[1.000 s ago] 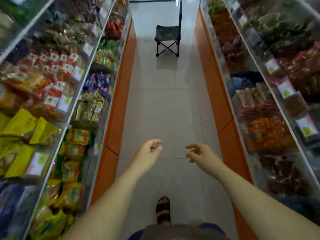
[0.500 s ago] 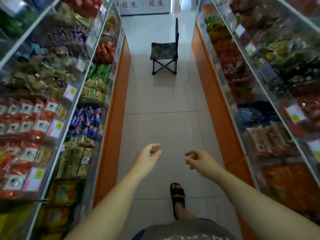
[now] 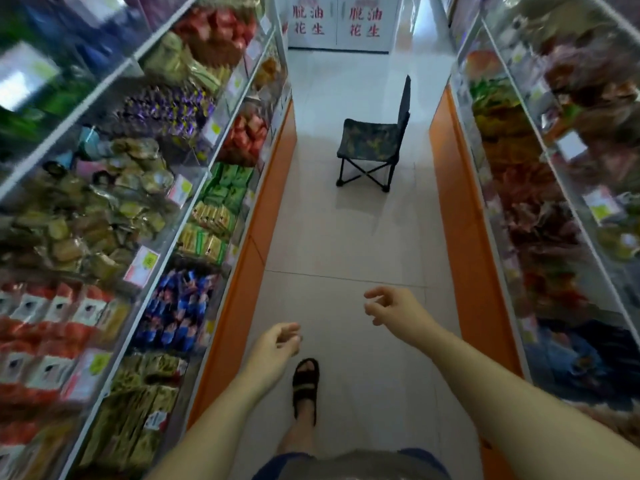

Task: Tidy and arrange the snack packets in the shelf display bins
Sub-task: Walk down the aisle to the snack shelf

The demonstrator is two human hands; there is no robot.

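I stand in a narrow shop aisle between two racks of clear display bins full of snack packets. On the left, blue packets (image 3: 176, 310), green and yellow packets (image 3: 221, 202) and red-and-white packets (image 3: 52, 320) fill the bins. The right rack (image 3: 540, 216) holds reddish and brown packets, blurred. My left hand (image 3: 277, 344) hangs over the floor with loosely curled fingers and holds nothing. My right hand (image 3: 391, 306) is a little higher and further forward, also loosely curled and holding nothing. Neither hand touches a bin.
A small folding camouflage chair (image 3: 372, 140) stands in the aisle ahead, right of centre. Orange base panels (image 3: 242, 306) run along both racks. White doors with red characters (image 3: 339, 22) close the far end. My sandalled foot (image 3: 305, 382) is on the tiled floor.
I have walked forward down the aisle; the chair and the far doors are nearer and the bins have slid past. My left hand has dropped lower, my right hand has stayed raised.
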